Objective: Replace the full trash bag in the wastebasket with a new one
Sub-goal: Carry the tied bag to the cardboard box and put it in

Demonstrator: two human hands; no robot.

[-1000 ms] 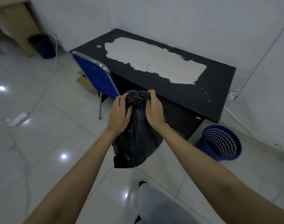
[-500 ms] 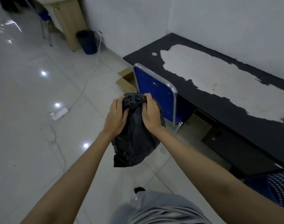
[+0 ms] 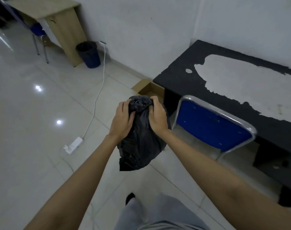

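A: At far left, what is entered first?

B: Item one: pale wooden counter (image 3: 46, 9) by the wall, with a dark blue plastic wastebasket lined in black (image 3: 89, 53) standing just beside its leg. A white power strip with its cord (image 3: 74, 145) lies on the glossy tiled floor (image 3: 25, 113), near but apart from both.

A: And at centre?

B: Item two: full black plastic trash bag (image 3: 141, 143), out of any basket, hanging in the air above the floor. Left hand (image 3: 123, 121) and right hand (image 3: 158, 119) each have a closed grip on the gathered neck, one either side, fingers bunching the mouth.

A: Right side?

B: Item three: blue chair with a chrome tube frame (image 3: 212, 125), pushed against a black counter with a large peeled white patch (image 3: 224, 90). A brown cardboard box (image 3: 149, 90) sits on the floor at its corner.

A: Status of the job?

B: Removal appears done; the neck seems gathered but I cannot tell whether it is knotted. Disposal and fitting a new liner look outstanding. No new bag is visible.
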